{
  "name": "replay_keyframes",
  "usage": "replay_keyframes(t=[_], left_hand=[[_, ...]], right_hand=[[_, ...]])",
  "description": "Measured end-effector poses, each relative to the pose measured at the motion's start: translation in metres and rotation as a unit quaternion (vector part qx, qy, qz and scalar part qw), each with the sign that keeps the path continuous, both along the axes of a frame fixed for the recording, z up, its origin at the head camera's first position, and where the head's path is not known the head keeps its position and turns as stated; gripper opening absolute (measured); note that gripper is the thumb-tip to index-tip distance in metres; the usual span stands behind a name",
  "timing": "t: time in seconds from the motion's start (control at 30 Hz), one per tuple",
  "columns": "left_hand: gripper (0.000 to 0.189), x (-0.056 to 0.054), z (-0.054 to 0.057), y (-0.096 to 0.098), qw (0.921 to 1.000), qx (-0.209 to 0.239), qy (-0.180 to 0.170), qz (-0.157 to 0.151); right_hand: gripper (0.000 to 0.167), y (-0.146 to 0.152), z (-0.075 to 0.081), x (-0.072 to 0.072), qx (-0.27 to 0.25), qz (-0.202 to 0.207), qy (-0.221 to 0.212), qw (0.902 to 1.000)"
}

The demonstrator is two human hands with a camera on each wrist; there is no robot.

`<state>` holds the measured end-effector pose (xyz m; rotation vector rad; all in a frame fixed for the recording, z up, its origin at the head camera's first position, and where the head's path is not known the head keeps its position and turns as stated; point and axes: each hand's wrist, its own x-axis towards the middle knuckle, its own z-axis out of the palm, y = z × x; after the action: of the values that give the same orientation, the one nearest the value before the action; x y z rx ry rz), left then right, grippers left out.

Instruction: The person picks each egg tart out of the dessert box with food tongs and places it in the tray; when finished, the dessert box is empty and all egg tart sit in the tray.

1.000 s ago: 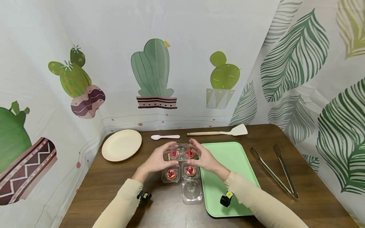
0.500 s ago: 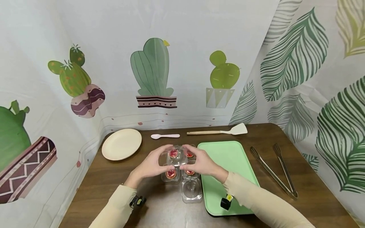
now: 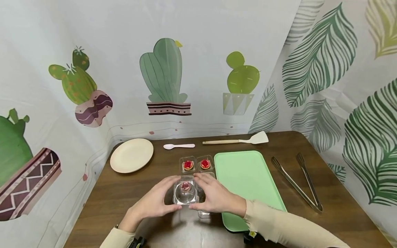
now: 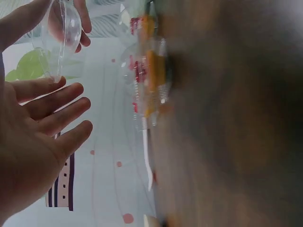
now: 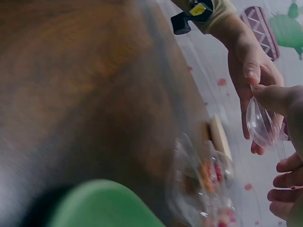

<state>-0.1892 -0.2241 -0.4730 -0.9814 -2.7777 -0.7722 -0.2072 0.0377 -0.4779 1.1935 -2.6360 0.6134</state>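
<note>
A clear plastic domed lid (image 3: 186,197) is held up between my two hands, above the table. My left hand (image 3: 155,199) pinches its left side and my right hand (image 3: 215,196) its right side. In the left wrist view, the lid (image 4: 70,30) is raised well off the table. Through it shows one red-topped tart (image 3: 185,186). Behind the hands, two more, a left tart (image 3: 187,165) and a right tart (image 3: 205,164), sit in clear square containers. Under my right hand, another clear plastic piece (image 3: 203,215) lies mostly hidden.
A light green tray (image 3: 248,182) lies right of the containers, below my right forearm. Metal tongs (image 3: 299,186) rest beyond it. Along the back are a cream plate (image 3: 131,155), a small pale spoon (image 3: 179,146) and a white spatula (image 3: 258,137) with a wooden handle.
Both hands have closed in on the clear lid at the back containers, lifted it and brought it toward me. The two back tarts are now in plain view.
</note>
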Motion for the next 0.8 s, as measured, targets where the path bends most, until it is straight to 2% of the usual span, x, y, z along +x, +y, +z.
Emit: replay_keyframes(t=[0.27,0.37,0.5,0.6,0.8], left_hand=[[0.089,0.015,-0.020,-0.004,0.9982,-0.057,0.017,0.007],[0.091,0.018,-0.028,-0.004,0.9965,-0.076,0.034,0.008],[0.094,0.020,-0.037,-0.003,0.9941,-0.092,0.058,0.005],[0.095,0.021,-0.040,-0.003,0.9921,-0.100,0.076,0.008],[0.098,0.022,-0.045,-0.001,0.9901,-0.109,0.087,0.016]], right_hand=[[0.092,-0.006,-0.020,0.011,0.076,0.016,0.056,0.9954],[0.092,-0.007,-0.029,0.014,0.102,0.022,0.100,0.9895],[0.091,-0.008,-0.039,0.016,0.112,0.024,0.149,0.9822],[0.091,-0.010,-0.045,0.017,0.118,0.017,0.160,0.9799],[0.091,-0.012,-0.053,0.018,0.128,0.006,0.170,0.9770]])
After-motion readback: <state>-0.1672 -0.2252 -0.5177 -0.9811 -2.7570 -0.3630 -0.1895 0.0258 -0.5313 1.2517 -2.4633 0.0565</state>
